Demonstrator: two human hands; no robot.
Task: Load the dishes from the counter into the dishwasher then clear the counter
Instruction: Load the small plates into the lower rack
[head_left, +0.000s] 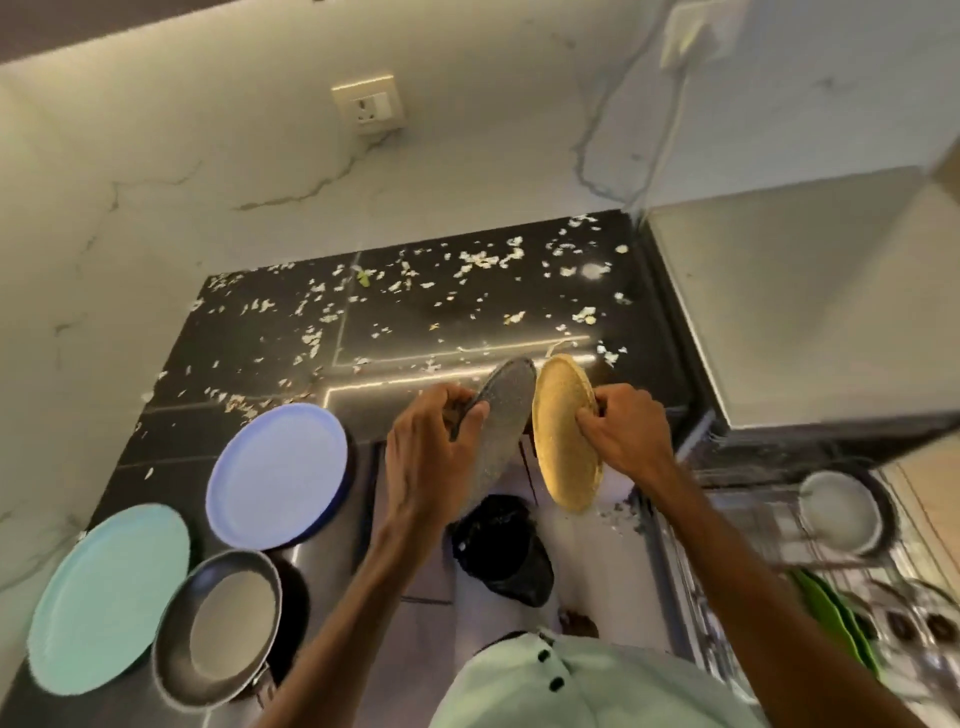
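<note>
Setting: a kitchen corner with a pale veined stone wall, a wall socket (370, 106) set in it, and a black counter (395, 322) below.
Counter surface: pale food scraps (483, 260) lie scattered over most of the back and middle of it.
Left hand (431, 457): fingers and thumb curled round the near rim of a grey speckled plate (506, 410), which stands tilted on edge off the counter's front edge.
Right hand (631, 431): fingers pinch the right rim of a yellow plate (563, 431), also held up on edge.
Plates together: the two held plates are side by side, their upper rims nearly touching, grey on the left and yellow on the right.
Below the hands: a black bag (498, 545) sits on the floor under both plates, with a few scraps on the floor beside it.
Left of the hands: a lavender plate (278, 475) lies flat on the counter; nearer the person are a teal plate (109, 597) and a dark frying pan (223, 629) with a grey inside, close beside each other.
Right of the hands: an open dishwasher rack (727, 525), blurred, holds a dark-rimmed pan (841, 512) with a pale inside and green plates (836, 623) standing on edge.
Foreground: the person's pale green shirt (571, 686) with dark buttons.
</note>
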